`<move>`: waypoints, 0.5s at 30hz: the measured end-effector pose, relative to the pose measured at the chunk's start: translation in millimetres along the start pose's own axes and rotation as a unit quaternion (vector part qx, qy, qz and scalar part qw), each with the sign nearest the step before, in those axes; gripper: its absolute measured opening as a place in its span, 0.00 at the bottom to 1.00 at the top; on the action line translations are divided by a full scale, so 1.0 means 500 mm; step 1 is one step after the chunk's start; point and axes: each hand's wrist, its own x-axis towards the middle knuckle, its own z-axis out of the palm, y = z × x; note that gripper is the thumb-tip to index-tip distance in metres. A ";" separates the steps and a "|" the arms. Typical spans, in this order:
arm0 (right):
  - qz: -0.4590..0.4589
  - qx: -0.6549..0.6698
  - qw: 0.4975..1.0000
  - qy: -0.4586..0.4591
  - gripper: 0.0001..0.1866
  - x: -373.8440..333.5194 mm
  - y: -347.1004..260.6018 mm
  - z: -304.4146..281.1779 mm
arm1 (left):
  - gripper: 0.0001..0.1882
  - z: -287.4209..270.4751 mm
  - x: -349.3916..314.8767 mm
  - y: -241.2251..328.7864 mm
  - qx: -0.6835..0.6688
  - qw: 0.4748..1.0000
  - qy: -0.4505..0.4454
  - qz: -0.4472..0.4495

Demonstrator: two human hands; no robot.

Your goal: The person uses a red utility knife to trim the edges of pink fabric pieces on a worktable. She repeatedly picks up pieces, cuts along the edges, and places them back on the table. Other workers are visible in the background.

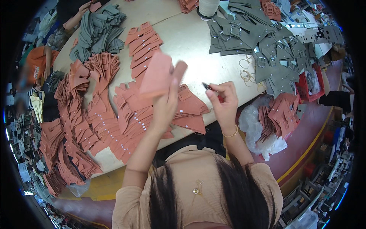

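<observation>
My left hand (166,105) is raised over the table, closed on a salmon-pink cut piece (155,75), folded or doubled and blurred by motion. To its right, my right hand (225,98) has its fingers curled round a small tool with a dark pointed tip (206,86); its exact kind I cannot make out. Beneath and beside my left hand lie overlapping salmon pieces with small pale tags (133,124). A few more salmon pieces, one with a covered buckle (185,92), rest between my hands near the table's edge.
Bundles of salmon pieces (74,110) and grey-green pieces (100,30) cover the left side of the table (183,42). Grey-green buckled straps (238,32), a thread cone (208,7) and rubber bands (248,72) lie right. A plastic bag (249,124) holds salmon pieces. Another person's hand (82,11) reaches in far left.
</observation>
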 end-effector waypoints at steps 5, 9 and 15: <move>0.026 0.039 0.998 0.040 0.11 0.002 0.015 -0.048 | 0.35 0.070 0.156 -0.067 0.374 0.916 0.038 0.143; 0.047 0.033 0.997 0.041 0.11 -0.007 0.022 -0.070 | 0.25 0.084 0.148 -0.112 0.449 0.861 -0.239 0.010; 0.073 0.007 0.996 -0.049 0.11 -0.019 0.041 -0.048 | 0.28 -0.028 0.019 -0.112 0.405 0.912 -0.065 -0.002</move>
